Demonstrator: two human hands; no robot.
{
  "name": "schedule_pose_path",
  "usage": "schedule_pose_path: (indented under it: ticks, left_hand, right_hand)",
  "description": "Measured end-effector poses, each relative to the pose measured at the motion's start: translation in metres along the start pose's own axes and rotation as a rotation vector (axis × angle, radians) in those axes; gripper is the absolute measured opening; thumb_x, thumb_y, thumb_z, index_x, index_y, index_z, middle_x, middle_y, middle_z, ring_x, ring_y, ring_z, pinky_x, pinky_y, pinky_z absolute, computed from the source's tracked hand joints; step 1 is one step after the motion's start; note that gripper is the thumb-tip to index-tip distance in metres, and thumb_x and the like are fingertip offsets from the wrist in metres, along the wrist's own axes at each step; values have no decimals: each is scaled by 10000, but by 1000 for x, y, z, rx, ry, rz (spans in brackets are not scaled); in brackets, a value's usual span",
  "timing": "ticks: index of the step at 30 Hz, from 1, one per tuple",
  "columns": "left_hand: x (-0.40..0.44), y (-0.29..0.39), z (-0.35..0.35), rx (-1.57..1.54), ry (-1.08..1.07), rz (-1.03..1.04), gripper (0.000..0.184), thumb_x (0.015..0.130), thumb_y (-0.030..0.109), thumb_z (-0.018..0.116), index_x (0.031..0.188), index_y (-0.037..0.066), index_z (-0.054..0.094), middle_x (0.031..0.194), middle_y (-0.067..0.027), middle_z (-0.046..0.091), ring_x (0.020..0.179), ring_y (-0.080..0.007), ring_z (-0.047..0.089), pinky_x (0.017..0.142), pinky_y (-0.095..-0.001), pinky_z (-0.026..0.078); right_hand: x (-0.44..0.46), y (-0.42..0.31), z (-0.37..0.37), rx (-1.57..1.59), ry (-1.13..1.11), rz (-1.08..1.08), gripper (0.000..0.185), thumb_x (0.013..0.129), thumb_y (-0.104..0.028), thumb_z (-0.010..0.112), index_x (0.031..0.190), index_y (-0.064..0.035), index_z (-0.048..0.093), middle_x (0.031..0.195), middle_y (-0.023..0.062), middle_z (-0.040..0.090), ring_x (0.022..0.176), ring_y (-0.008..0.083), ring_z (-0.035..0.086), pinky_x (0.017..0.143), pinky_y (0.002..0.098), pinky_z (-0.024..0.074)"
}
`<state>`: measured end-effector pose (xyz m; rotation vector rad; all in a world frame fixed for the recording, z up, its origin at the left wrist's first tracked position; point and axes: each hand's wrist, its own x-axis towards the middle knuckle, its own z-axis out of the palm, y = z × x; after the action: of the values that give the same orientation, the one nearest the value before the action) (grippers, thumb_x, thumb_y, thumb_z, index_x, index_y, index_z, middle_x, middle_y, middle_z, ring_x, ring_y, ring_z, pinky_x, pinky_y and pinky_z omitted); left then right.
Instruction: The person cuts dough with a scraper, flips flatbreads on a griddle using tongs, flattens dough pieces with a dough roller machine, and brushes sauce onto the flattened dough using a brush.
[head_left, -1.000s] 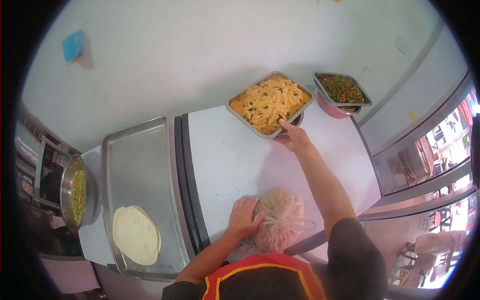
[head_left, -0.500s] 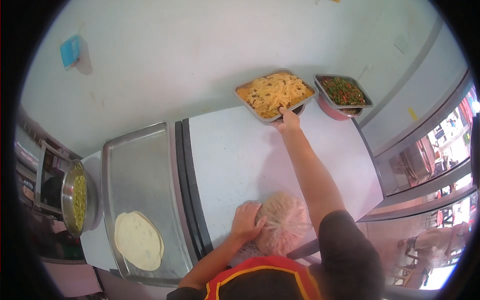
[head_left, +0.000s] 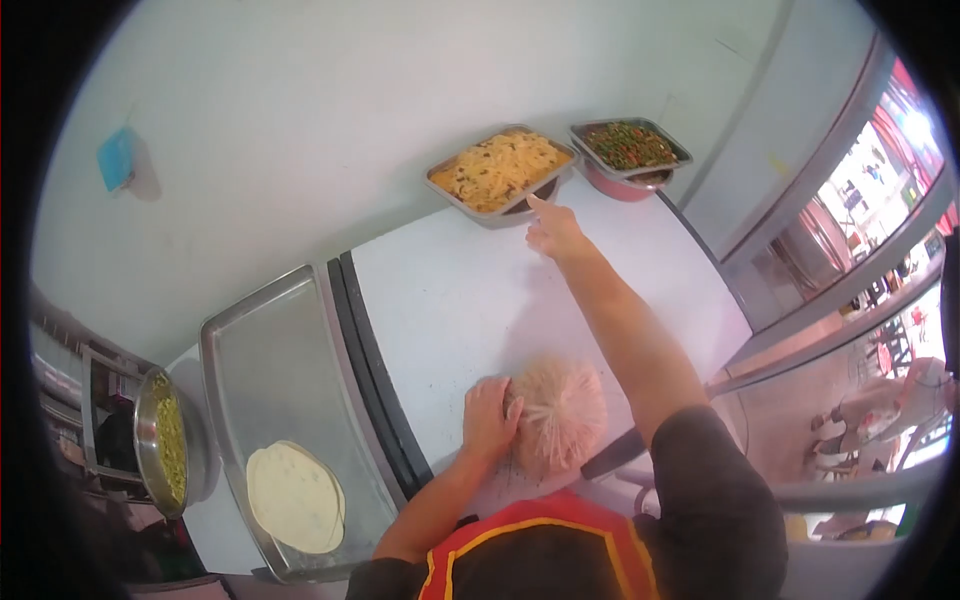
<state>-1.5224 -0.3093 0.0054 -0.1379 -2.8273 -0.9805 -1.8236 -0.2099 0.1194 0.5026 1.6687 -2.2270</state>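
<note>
Here, yellow food [head_left: 500,168] in tray [head_left: 458,201], bulging bag [head_left: 562,415]

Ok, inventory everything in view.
worktop: 1, white, centre
baking tray: 1, grey, left
dough rounds: at least 2, cream, on baking tray
bowl: 1, silver, green food, far left
yellow food pan: 1, silver, back
green food pan: 1, silver, back right
tub: 1, pink, under green food pan
wall item: 1, blue, upper left
plastic bag: 1, translucent, near edge
background items: uncounted, blurred, right
left hand: 1, bare, on plastic bag
right hand: 1, bare, beside yellow food pan
</note>
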Motion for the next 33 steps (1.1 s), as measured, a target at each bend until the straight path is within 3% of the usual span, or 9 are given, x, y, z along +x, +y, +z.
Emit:
schedule_pose_path:
  ticks: [4, 7, 9, 19, 22, 23, 26, 29, 33]
  left_hand:
    - [-4, 11, -11, -59, 133, 51, 367, 831, 249, 549, 1098, 1, 504, 1027, -167, 544, 1012, -342, 483, 889, -436, 350]
    - [-6, 8, -9, -75, 202, 98, 364, 840, 259, 538, 1099, 5, 508, 1009, -162, 549, 1005, -339, 486, 888, -435, 353]
    - [-10, 5, -2, -101, 212, 91, 367, 846, 268, 528, 1102, 6, 510, 1007, -159, 552, 1008, -337, 487, 892, -436, 352]
    - [-2, -17, 15, -41, 39, -38, 425, 881, 319, 472, 1150, -8, 505, 1125, -192, 542, 1079, -342, 481, 934, -448, 357]
    - [17, -55, 46, -224, 28, -20, 476, 938, 290, 349, 1250, -63, 414, 1316, -242, 407, 1266, -369, 320, 1076, -434, 210]
    - [31, -114, 78, -69, 29, 238, 474, 940, 261, 352, 1272, -76, 383, 1354, -239, 360, 1292, -359, 289, 1093, -424, 180]
    - [34, -119, 33, 84, 178, 376, 472, 937, 236, 416, 1289, -73, 358, 1363, -240, 336, 1265, -346, 331, 1079, -414, 222]
    - [-34, -28, -46, -554, 181, 85, 487, 926, 257, 482, 1297, -38, 369, 1320, -207, 398, 1225, -304, 391, 999, -374, 338]
    - [-166, 54, -70, -279, 219, 196, 428, 921, 204, 477, 1277, -19, 396, 1272, -178, 456, 1170, -270, 448, 945, -357, 387]
  right_hand:
    - [-41, -1, -49, 89, -130, -158, 506, 844, -172, 594, 1232, 86, 398, 1236, 266, 381, 1106, 408, 440, 872, 497, 435]
    - [-107, -7, -53, 301, 61, -195, 308, 843, -98, 552, 1122, 22, 504, 1072, 144, 475, 931, 273, 512, 768, 406, 462]
    - [-167, -3, -53, 405, 57, -322, 349, 850, -112, 549, 1160, 23, 462, 1123, 143, 489, 1043, 282, 500, 870, 422, 454]
    - [-404, 159, -111, -872, 91, -587, 227, 847, -180, 559, 1015, -29, 577, 875, 98, 615, 819, 160, 593, 750, 304, 465]
    - [-457, 205, -131, -805, -4, -506, 205, 836, -178, 555, 986, -41, 585, 884, 113, 622, 796, 210, 610, 709, 337, 482]
    - [-475, 210, -133, -809, -19, -470, 208, 832, -181, 560, 983, -40, 581, 878, 116, 624, 793, 236, 614, 706, 347, 484]
    - [-520, 239, -152, -770, 11, -368, 222, 828, -193, 554, 981, -33, 572, 880, 141, 621, 799, 286, 609, 710, 364, 482]
    - [-576, 262, -180, -726, 5, -417, 222, 827, -190, 538, 980, -32, 564, 892, 154, 618, 809, 312, 602, 717, 377, 475]
    - [-668, 305, -244, -687, 70, -310, 212, 834, -173, 506, 980, -26, 551, 940, 166, 607, 879, 328, 581, 769, 396, 452]
